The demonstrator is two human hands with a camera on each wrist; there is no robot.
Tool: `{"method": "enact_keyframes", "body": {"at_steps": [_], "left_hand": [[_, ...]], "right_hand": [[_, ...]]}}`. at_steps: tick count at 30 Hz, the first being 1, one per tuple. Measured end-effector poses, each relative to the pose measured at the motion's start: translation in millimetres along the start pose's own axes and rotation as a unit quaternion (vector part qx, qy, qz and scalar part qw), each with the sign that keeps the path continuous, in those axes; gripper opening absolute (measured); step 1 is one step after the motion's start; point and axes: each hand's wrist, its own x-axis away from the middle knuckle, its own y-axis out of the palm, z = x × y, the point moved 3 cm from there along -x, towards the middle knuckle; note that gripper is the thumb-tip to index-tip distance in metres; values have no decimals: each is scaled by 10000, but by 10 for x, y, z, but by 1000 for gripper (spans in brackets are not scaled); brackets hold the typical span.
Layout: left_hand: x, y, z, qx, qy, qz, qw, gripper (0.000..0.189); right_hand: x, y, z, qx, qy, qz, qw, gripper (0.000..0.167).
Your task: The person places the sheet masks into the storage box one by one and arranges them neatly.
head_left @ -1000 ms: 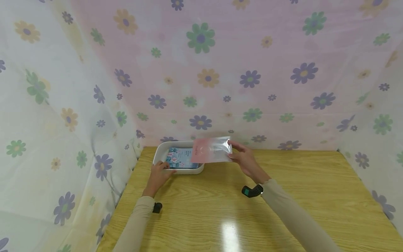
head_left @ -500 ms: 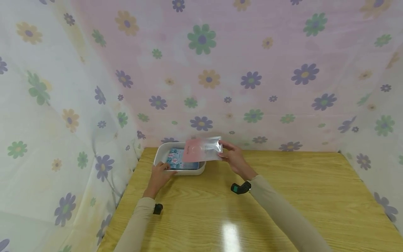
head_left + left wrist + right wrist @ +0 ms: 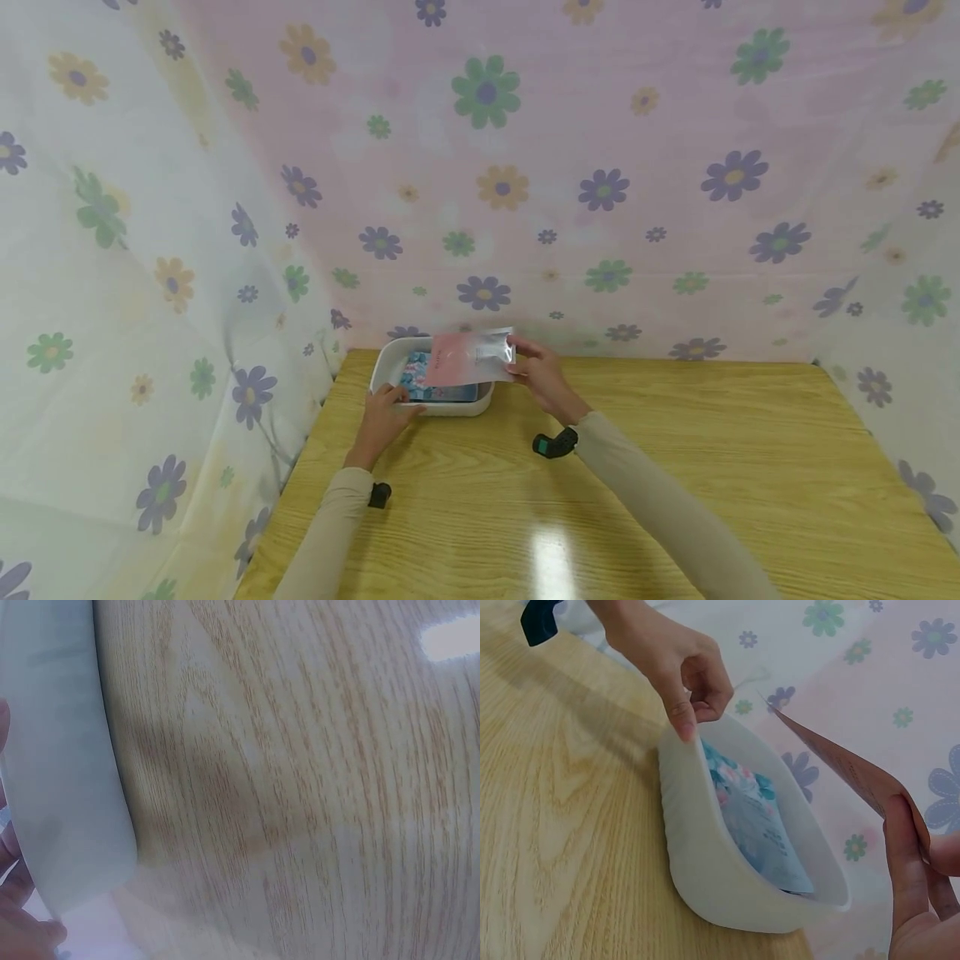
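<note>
A white plastic bin (image 3: 454,409) stands at the back left of the table. My left hand (image 3: 384,422) grips its near left rim, the thumb outside and the fingers curled over the wall, as the right wrist view shows. Inside lies a blue floral packet (image 3: 751,817), partly covered in the head view. Over the bin's right part my right hand (image 3: 545,379) pinches a pink and silver pouch (image 3: 470,356) by its silver right end. The right wrist view shows this pouch nearly edge-on, raised above the rim and apart from the blue packet.
The wood-grain table (image 3: 637,467) reaches forward and right from the bin. A flowered cloth (image 3: 600,225) hangs close behind the bin, and another flowered sheet stands along the left side. Each wrist wears a black camera mount (image 3: 555,444).
My right hand has carried the pouch leftward, so it now covers more of the bin and the blue packet. The left hand keeps its hold on the rim.
</note>
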Motion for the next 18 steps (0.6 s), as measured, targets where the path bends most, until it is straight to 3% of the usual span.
{"method": "enact_keyframes", "body": {"at_steps": [12,18], "left_hand": [[-1,-6,-38,-28,-100,-104,9999,35],[-17,-4,-5,49,-55,-44,10000,35]], "right_hand": [[-148,226,182,-55,19,72,10000,53],[-195,314,229,303,66,299,9991,53]]}}
